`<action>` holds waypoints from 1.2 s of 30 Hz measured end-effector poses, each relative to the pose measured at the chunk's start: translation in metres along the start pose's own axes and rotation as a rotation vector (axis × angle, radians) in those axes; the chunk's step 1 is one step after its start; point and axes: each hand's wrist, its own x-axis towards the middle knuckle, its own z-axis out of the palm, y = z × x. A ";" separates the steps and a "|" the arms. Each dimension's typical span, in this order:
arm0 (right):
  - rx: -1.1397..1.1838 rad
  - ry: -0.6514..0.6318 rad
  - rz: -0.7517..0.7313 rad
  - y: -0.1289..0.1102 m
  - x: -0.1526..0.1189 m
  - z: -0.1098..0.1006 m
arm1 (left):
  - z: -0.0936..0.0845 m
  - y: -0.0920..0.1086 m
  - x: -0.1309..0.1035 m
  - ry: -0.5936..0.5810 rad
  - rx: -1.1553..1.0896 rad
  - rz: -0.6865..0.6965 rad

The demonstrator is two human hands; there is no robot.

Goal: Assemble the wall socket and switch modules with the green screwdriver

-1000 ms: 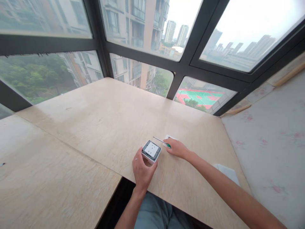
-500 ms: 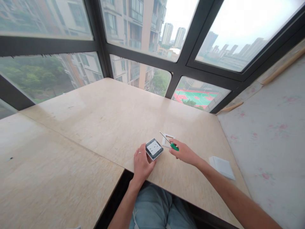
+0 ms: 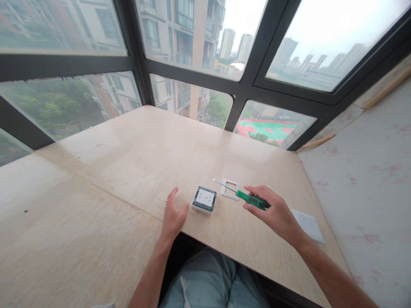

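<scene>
A wall socket [image 3: 205, 198] with a white face and dark grey surround lies face up on the wooden tabletop, near its front edge. My left hand [image 3: 174, 216] is just left of it, apart from it, with thumb and fingers spread and nothing held. In my right hand [image 3: 271, 208] is a screwdriver [image 3: 248, 198] with a green and black handle. Its thin metal shaft points left, the tip above and to the right of the socket. Behind the shaft lies a white square cover frame [image 3: 230, 195] on the table.
A flat white piece [image 3: 308, 225] rests at the right, partly behind my right forearm. The floral-papered wall [image 3: 369, 205] borders the table there. Dark-framed windows [image 3: 192, 79] rise along the back. A gap opens at the front edge over my legs.
My left hand has let go of the socket and moved left. The socket now sits on the table, slightly turned. My right hand has drawn back rightward with the screwdriver, showing more of its handle.
</scene>
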 end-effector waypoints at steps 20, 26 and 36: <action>0.476 0.256 0.021 -0.014 0.012 0.017 | 0.020 0.012 0.000 -0.301 0.080 0.253; 0.488 0.211 -0.019 -0.017 0.017 0.026 | -0.002 0.010 0.011 -0.521 -0.081 0.224; 0.397 0.186 -0.044 -0.012 0.033 0.044 | 0.005 0.010 0.010 -0.485 -0.344 0.113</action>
